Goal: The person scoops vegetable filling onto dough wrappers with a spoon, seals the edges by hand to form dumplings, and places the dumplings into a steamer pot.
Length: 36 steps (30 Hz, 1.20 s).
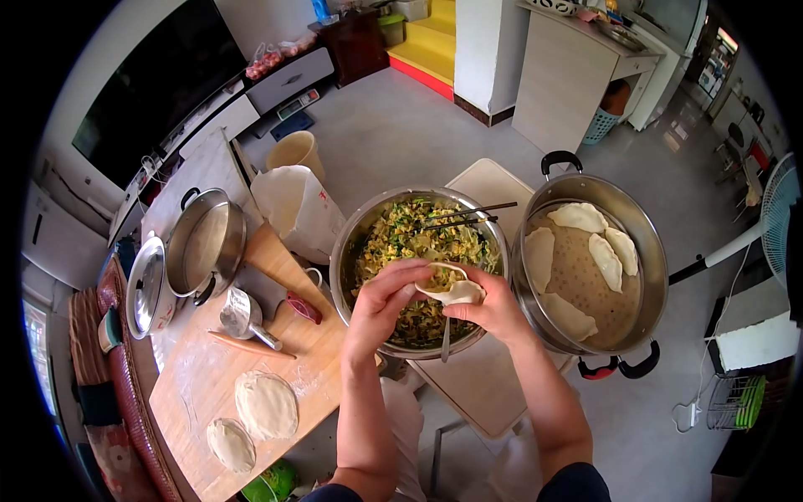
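Observation:
My left hand [387, 294] and my right hand [495, 308] together hold a dumpling wrapper [458, 291], its edge pinched and folded up into an open pouch. Fingers of both hands are closed on the dough. Directly below is a steel bowl [347, 243] of chopped green and yellow filling [393, 230]. Dark chopsticks [481, 216] lean across its far right side. A spoon's handle [446, 341] sticks out toward me under the wrapper; its head is hidden. Right of the bowl, a steamer pot [657, 251] contains several shaped dumplings [606, 262] on a perforated plate.
On the wooden board [188, 376] at left lie flattened dough pieces [266, 405], a rolling pin [251, 344] and a metal scoop [248, 318]. Beyond stand a steel pot [238, 238], a lid [147, 289], a flour bag [293, 209] and a bucket [308, 155]. A fan [779, 217] is at right.

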Each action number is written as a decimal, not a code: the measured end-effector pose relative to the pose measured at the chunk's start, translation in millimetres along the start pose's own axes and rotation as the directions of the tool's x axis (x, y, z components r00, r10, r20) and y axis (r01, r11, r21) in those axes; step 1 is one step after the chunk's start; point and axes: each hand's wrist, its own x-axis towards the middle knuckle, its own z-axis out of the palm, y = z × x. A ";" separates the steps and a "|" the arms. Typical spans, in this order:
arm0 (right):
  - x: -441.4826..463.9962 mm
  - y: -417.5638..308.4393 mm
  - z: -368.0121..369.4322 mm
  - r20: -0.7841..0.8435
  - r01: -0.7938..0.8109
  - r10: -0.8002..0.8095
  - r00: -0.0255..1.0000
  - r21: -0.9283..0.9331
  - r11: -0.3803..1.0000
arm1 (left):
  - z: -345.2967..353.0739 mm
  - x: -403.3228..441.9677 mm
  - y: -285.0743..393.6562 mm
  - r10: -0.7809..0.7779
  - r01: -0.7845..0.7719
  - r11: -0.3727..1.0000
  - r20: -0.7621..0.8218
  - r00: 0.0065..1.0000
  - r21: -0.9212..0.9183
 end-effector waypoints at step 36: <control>-4.7 -1.9 -6.8 0.066 -0.096 0.101 0.993 -0.065 0.993 | 23.0 -2.0 -4.8 -0.079 0.058 0.992 -0.186 0.979 -0.115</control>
